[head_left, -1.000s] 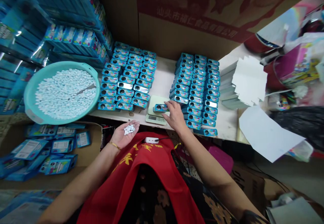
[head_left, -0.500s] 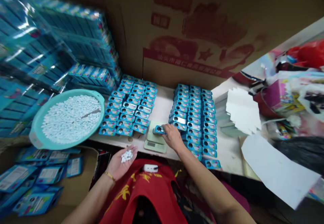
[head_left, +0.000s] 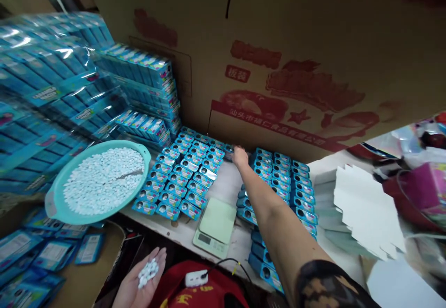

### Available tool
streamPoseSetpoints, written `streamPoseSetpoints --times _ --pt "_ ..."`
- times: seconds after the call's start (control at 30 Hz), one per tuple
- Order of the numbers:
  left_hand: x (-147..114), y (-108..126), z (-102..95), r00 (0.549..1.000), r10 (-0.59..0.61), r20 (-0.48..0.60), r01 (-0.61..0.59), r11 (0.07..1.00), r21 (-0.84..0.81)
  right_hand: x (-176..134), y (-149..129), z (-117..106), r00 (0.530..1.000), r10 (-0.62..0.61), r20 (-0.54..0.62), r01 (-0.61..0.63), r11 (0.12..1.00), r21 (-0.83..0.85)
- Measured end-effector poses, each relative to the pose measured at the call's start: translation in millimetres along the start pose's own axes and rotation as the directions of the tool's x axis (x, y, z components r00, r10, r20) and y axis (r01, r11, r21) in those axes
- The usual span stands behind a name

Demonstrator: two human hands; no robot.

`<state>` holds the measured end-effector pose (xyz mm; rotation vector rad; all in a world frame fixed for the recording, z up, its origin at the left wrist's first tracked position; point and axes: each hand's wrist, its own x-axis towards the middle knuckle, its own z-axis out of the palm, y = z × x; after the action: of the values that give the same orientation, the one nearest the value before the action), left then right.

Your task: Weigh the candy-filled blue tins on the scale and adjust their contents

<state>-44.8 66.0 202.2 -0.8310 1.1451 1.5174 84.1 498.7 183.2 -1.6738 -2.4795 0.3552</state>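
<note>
My left hand [head_left: 141, 278] is palm up near the table's front edge, cupping a small heap of white tablets [head_left: 148, 272]. At the back of the table, my right hand [head_left: 240, 155] has its fingers closed on a small blue box [head_left: 229, 148], partly hidden by the hand. That box is at the far end of the gap beside the left rows of blue boxes [head_left: 181, 173]. A pale green kitchen scale [head_left: 218, 224] sits on the table with a bare plate. More blue boxes [head_left: 273, 171] stand in rows to the right, partly behind my right forearm.
A turquoise basin [head_left: 52, 201] full of white tablets stands at left. Wrapped stacks of blue boxes [head_left: 62, 85] rise behind it. Flat blue packs [head_left: 52, 254] lie in a carton below. A large cardboard box [head_left: 195, 66] walls the back. White card sheets [head_left: 365, 210] are stacked at right.
My right hand has moved from the scale to the back of the table with a blue box, leaving the scale bare. My left hand, still holding tablets, appears lower and further left. The view has shifted.
</note>
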Motion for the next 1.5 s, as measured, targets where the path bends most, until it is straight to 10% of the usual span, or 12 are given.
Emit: streamPoseSetpoints --times 0.13,0.3,0.5,0.67,0.9,1.13,1.5 --pt "1.7 -4.8 -0.4 0.999 -0.035 -0.017 0.035 0.999 0.011 -12.1 21.5 -10.6 0.998 -0.057 -0.009 0.058 0.997 0.043" --pt "13.6 -0.4 15.2 0.991 -0.125 0.054 0.119 0.988 0.098 -130.8 71.9 -45.4 0.970 -0.179 -0.166 0.199 0.974 0.112" --pt "24.6 8.8 37.8 0.971 -0.181 0.159 0.138 0.959 0.249 -249.3 60.2 -30.6 0.966 -0.223 0.129 0.240 0.962 -0.133" --pt "16.5 8.0 46.5 0.960 -0.212 0.181 0.151 0.941 0.304 -256.6 43.6 -23.0 0.980 -0.113 0.164 0.162 0.931 -0.327" --pt "13.3 8.1 31.4 0.959 -0.227 0.168 0.174 0.944 0.281 -267.0 6.1 -56.7 0.934 -0.330 0.139 0.358 0.878 -0.318" --pt "15.2 2.5 25.3 0.945 -0.243 0.218 0.175 0.941 0.290 -242.5 -48.0 -37.3 0.848 -0.463 0.259 0.520 0.822 -0.232" --pt "15.2 7.0 25.9 0.926 -0.260 0.272 0.172 0.936 0.307 -275.3 21.5 -34.5 0.981 -0.192 -0.030 0.194 0.972 0.133"
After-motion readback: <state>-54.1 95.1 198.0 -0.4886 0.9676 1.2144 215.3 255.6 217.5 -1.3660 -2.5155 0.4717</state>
